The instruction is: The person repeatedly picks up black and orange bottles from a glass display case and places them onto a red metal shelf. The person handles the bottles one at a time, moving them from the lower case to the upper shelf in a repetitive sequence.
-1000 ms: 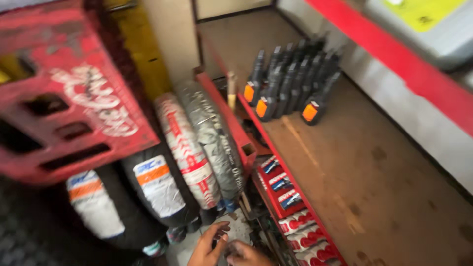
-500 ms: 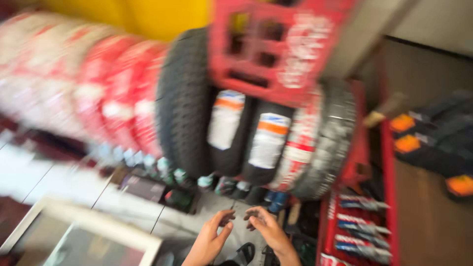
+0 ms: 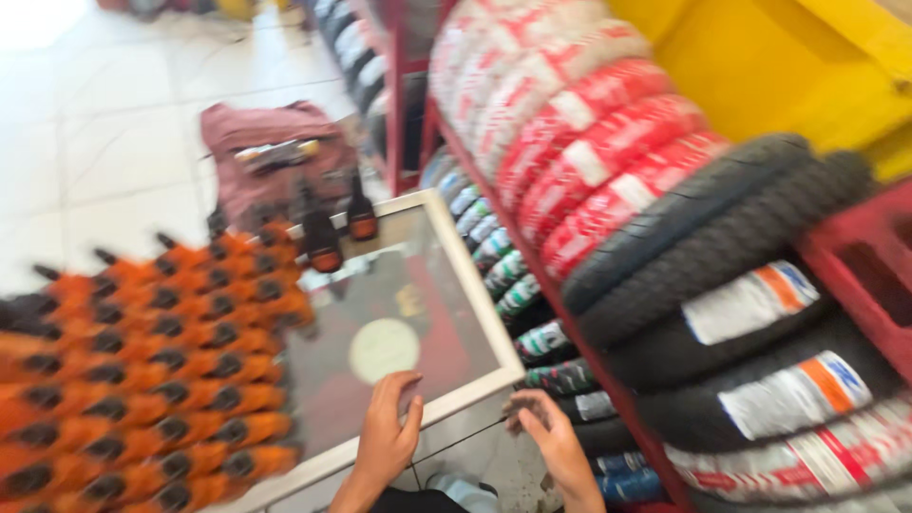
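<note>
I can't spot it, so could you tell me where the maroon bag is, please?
In the head view, the maroon bag sits on the tiled floor, upper left, behind the glass counter.

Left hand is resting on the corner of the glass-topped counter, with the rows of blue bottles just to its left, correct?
Not quite: the bottles are orange with black caps, not blue, as the head view shows. The left hand does rest on the glass-topped counter at its corner.

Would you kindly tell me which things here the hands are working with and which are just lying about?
In hand:
- left hand, resting on the glass-topped case
- right hand, beside the case's corner; blur hides any contents

Lying about:
- orange bottles
- wrapped tyres
- red crate
- maroon bag
</note>
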